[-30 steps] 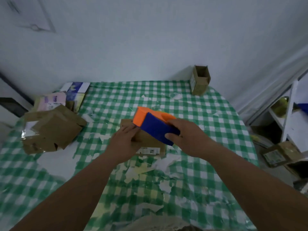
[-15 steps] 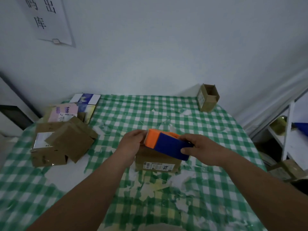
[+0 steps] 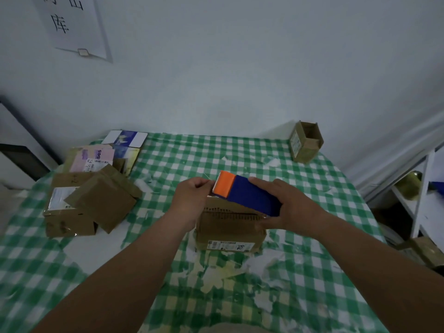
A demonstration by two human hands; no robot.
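Clasping a blue-and-orange tape dispenser [image 3: 252, 198] in the right grip [image 3: 298, 210], pinching its serrated end with the left grip [image 3: 189, 200] (above a cardboard box [image 3: 228, 230]).

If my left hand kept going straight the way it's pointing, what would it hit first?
The orange toothed end of the blue and orange plastic tape dispenser, which the right hand grips. The left hand looks almost against it, though depth is unclear.

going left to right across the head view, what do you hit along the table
pile of brown parcels → left hand → tape dispenser → right hand → small open carton → white shelf
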